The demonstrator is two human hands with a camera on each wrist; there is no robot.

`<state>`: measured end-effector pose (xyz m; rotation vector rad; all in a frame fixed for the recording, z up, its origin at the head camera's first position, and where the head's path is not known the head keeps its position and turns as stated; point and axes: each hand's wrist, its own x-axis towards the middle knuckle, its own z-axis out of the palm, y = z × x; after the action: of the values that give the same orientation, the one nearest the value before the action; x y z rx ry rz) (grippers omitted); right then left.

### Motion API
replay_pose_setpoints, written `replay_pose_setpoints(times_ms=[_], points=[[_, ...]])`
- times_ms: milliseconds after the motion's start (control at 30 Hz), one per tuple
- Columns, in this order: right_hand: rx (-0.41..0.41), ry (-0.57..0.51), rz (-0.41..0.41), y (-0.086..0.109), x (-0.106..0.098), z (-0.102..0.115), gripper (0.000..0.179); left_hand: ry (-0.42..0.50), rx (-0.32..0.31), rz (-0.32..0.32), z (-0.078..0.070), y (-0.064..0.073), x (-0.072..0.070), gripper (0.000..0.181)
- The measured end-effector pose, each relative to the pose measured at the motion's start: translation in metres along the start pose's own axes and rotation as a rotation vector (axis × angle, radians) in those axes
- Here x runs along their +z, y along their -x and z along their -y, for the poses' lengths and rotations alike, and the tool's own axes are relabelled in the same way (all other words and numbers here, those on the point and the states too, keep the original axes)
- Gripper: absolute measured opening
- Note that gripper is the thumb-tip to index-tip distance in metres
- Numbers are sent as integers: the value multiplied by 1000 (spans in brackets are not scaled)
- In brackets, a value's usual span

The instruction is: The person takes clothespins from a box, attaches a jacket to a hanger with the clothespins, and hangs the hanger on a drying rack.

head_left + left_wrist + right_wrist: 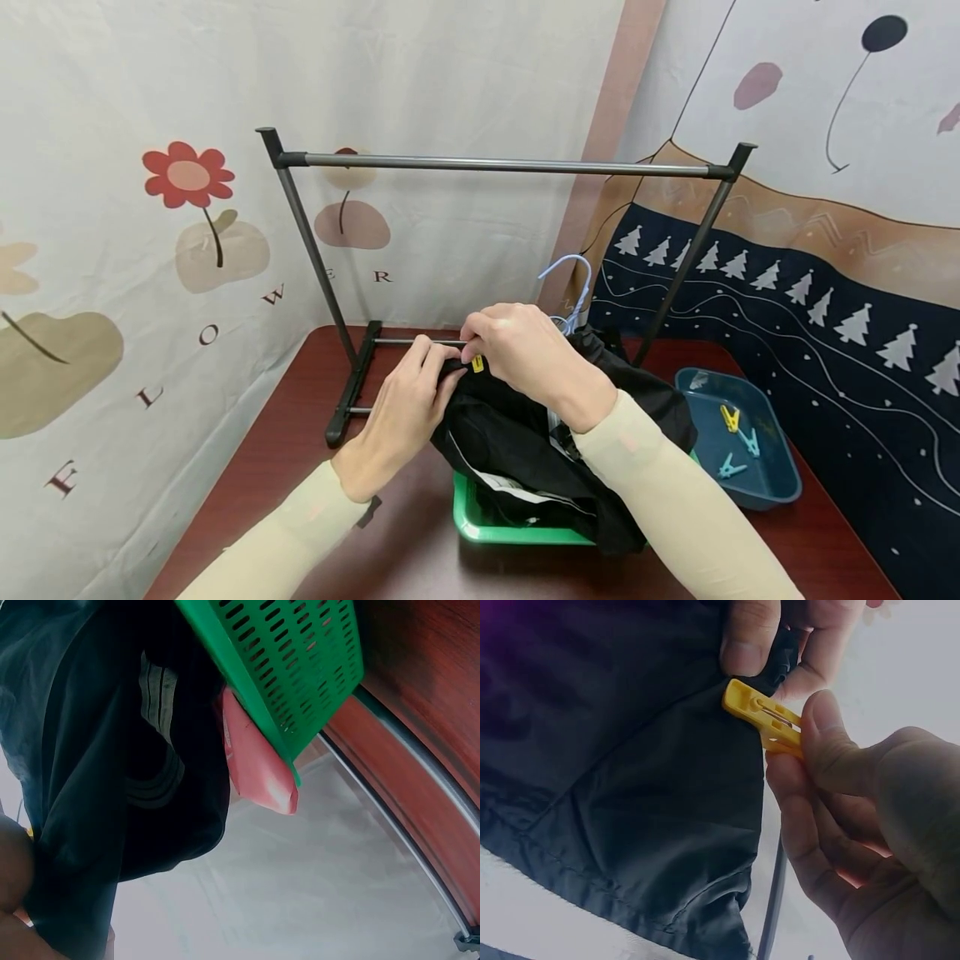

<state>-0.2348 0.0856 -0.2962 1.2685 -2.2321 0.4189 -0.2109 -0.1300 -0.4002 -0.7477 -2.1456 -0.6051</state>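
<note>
A black garment (517, 450) with white stripes is gathered over a green basket (517, 535). The blue hook of a hanger (583, 287) sticks up behind it. My left hand (397, 412) pinches the garment's upper edge between thumb and fingers. Beside it, my right hand (528, 354) pinches a yellow clothespin (761, 716) between thumb and forefinger, at that same edge. In the right wrist view the clothespin's jaws lie against the black cloth, close to the left thumb; whether they grip it is hard to tell. Most of the hanger is hidden by the garment.
A grey metal rack (495, 165) stands behind the garment on the dark red table (247, 500). At the right, a blue basin (783, 492) contains a yellow clothespin (730, 418) and two light-blue clothespins (731, 467). Something pink (259, 761) hangs beside the basket in the left wrist view.
</note>
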Motion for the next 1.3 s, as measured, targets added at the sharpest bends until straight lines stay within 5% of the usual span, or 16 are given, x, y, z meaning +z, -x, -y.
replay_pose_setpoints(times_ms=[500,1300], points=[[42,84,134,0,0,8,25,-20,-17,17,-1,2,-1,24],[-9,123,35,6,1,7,32,-44,3,9,-3,3,-1,22]])
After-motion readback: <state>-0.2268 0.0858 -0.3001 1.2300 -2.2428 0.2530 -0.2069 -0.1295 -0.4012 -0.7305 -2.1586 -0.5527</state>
